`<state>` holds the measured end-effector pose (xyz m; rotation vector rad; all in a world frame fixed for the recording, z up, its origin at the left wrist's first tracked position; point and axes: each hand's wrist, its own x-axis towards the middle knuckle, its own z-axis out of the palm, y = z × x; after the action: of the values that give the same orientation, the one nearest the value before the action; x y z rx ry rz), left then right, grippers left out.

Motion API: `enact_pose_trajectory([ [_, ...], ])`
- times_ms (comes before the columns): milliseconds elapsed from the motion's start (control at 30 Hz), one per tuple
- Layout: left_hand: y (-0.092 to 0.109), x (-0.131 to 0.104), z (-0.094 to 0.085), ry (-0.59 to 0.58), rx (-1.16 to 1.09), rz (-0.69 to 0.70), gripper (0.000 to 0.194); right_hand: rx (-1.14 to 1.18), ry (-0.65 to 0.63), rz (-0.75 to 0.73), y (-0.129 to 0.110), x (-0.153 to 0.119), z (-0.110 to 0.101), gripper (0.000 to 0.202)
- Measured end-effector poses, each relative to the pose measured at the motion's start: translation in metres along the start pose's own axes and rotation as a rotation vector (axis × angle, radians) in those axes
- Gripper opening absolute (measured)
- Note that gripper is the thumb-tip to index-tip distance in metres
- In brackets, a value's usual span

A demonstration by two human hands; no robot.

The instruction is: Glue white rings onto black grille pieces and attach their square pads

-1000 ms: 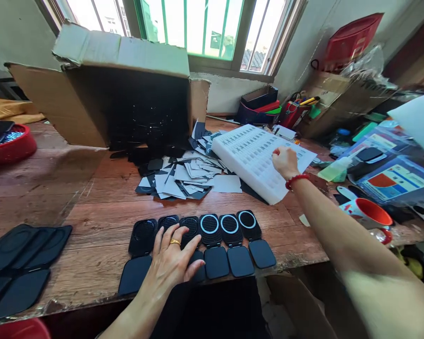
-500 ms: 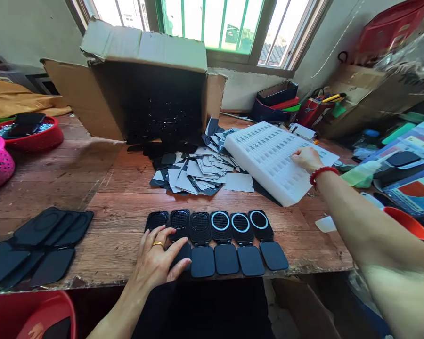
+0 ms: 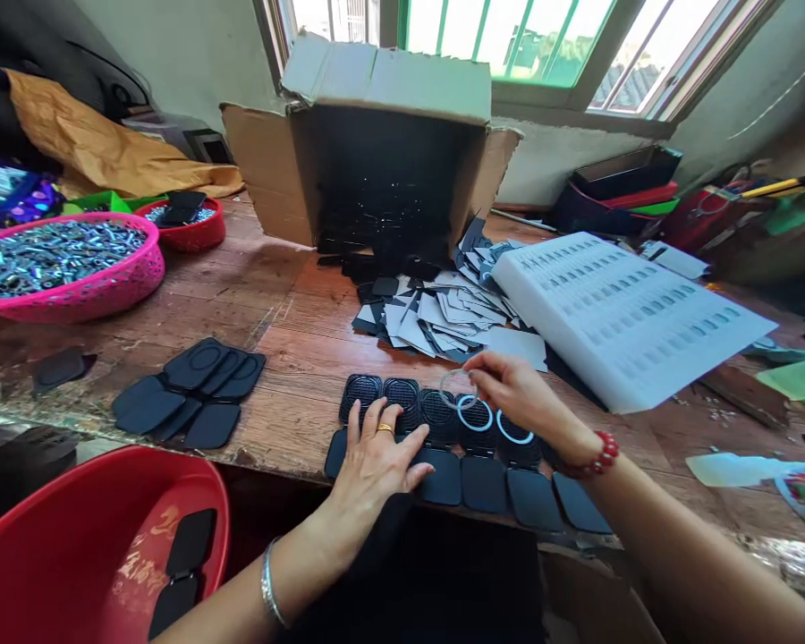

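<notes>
Along the front of the table lies a row of hinged black square cases, unfolded, with ribbed upper halves and smooth lower flaps. White rings sit in upper halves toward the right. My right hand pinches a thin pale ring just above the third case from the left. My left hand rests with fingers spread over the second case, partly hiding it and its flap. To the right stands a white foam block with rows of slots holding small pieces.
A heap of white and black cut sheets spills before an open cardboard box. More black cases lie at the left, near a pink basket of small metal parts. A red tub stands below the table edge.
My right hand has come from the foam block to the row of cases and now holds a pale ring. My left hand stays on the cases; the view has swung left.
</notes>
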<state>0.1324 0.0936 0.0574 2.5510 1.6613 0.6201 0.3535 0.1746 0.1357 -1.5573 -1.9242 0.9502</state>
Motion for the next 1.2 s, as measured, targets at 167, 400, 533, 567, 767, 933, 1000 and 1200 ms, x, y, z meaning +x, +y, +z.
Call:
enact_pose_trajectory([
  [167,0.004,0.001,-0.004,-0.045,0.03,-0.013,0.051,0.024,-0.085,0.061,0.003,0.004,0.035,0.017],
  [400,0.002,0.003,-0.004,-0.061,0.019,-0.009,0.05,-0.168,-0.01,-0.001,0.008,0.006,0.041,0.018],
  [533,0.001,0.001,-0.001,-0.034,0.022,-0.007,0.048,-0.267,0.02,-0.049,0.006,0.004,0.044,0.021],
  [567,0.001,0.001,0.0,-0.032,0.022,-0.006,0.048,-0.284,0.025,-0.062,0.005,0.002,0.043,0.021],
  [767,0.001,0.009,0.005,-0.046,0.017,-0.008,0.048,-0.458,-0.035,-0.128,0.005,-0.015,0.036,0.023],
  [933,0.005,0.015,-0.001,-0.047,0.037,0.013,0.046,-0.646,-0.061,-0.186,0.009,-0.031,0.043,0.028],
  [1000,0.006,0.017,-0.006,-0.045,0.047,0.026,0.044,-0.623,-0.068,-0.234,0.01,-0.032,0.04,0.026],
  [1200,-0.005,0.013,-0.008,0.03,0.125,0.115,0.038,-0.467,0.326,-0.111,0.04,0.01,-0.059,0.015],
])
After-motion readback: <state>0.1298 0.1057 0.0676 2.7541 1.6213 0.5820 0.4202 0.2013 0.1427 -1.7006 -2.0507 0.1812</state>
